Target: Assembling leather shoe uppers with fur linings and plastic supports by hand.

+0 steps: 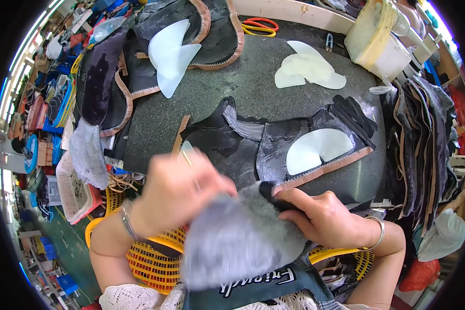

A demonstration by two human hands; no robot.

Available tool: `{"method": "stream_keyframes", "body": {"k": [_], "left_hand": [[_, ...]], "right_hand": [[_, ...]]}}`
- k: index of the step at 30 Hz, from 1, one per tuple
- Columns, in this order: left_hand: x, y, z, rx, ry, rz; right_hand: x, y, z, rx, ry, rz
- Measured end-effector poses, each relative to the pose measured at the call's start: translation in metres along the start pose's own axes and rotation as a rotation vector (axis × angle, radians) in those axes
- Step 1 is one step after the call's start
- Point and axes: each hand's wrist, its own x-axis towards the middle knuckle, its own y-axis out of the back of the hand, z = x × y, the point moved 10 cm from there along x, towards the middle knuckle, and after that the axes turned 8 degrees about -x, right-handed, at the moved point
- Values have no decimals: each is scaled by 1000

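Low in front of me hangs a grey fuzzy piece (237,243), fleecy like a boot lining, with a black edge at its top right. My right hand (325,219) is closed and pinches that black edge between thumb and fingers. My left hand (178,191) is at the upper left of the piece, its fingers curled but smeared by motion; whether it grips is unclear. Just beyond lies a black boot upper (227,142) with a brown stitched edge. On it rests a white curved stiffener (318,150).
More black uppers (222,46) and white stiffeners (173,59) lie at the far left of the dark worktable (196,93). Pale stiffeners (310,67), scissors (261,26) and a glue-stained tub (380,41) are farther back. Stacked uppers (418,144) stand right; yellow baskets (152,263) sit below.
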Motion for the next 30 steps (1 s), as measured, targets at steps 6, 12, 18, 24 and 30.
{"method": "stream_keyframes", "body": {"k": [6,12,18,24,30], "left_hand": [[65,9,-134,-121,512,55],[1,23,-87,-771,401,120],[-94,14,-104,-995,536,240],[-134,14,-121,-1057,502,358],[-139,11,-131,-1138,502,393]], "right_hand": [[14,-13,-47,-157,292,15],[29,-9,-94,95,497,40],[91,-64,-109,138,628,104],[122,-73,-84,158,311,100],[118,-81,-100,229,444,100]]}}
